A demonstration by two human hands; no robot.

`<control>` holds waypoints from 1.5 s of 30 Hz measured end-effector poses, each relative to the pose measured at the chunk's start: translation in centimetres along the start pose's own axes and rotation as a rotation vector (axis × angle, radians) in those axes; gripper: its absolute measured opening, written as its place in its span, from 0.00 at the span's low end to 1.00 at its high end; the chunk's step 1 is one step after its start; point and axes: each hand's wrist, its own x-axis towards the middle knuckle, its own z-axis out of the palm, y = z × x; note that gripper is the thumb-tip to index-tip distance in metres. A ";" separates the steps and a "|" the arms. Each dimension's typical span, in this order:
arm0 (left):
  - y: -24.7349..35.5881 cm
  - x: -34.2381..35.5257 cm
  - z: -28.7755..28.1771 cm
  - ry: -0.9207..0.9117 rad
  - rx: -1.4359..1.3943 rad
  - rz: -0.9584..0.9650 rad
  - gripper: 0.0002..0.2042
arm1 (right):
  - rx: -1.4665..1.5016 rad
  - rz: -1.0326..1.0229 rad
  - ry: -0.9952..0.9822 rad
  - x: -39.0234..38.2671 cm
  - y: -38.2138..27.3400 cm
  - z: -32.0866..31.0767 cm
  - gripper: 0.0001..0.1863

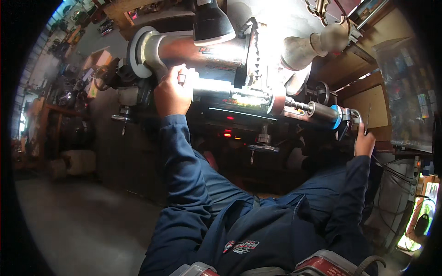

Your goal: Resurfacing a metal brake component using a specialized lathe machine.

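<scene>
My left hand (174, 94) is raised at the left end of a bright metal shaft (212, 88) on a grinding machine (198, 53). Its fingers are curled closed, and what lies inside them is hidden. Along the same line to the right are a reddish-brown disc (277, 98) and a grey cylinder (322, 112) with a blue ring (338, 117). At the machine's right end, my right hand (365, 141) is closed on a curved metal handle (357, 115); the fingers partly cover it.
A dark lamp (212, 23) hangs above the machine and lights it strongly. Handwheels (263, 147) stick out from the machine's front. Cables (396, 172) hang at the right, below a plastic-covered panel (407, 92). Shelves with cluttered parts (69, 96) stand at the left.
</scene>
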 end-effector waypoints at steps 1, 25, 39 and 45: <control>0.0 0.0 0.0 -0.028 0.015 -0.014 0.11 | -0.074 0.000 0.019 -1.0 0.8 0.3 0.34; 0.6 -0.9 -0.3 0.081 -0.008 0.022 0.08 | 1.163 -0.032 -0.727 -15.6 -19.9 -3.6 0.20; 0.3 -0.8 -0.1 0.075 -0.140 -0.025 0.07 | 1.782 0.717 -1.292 -19.4 -26.1 -1.2 0.22; 0.0 -1.0 -0.3 0.077 -0.160 -0.011 0.08 | 1.673 0.827 -1.246 -18.6 -27.5 -0.6 0.22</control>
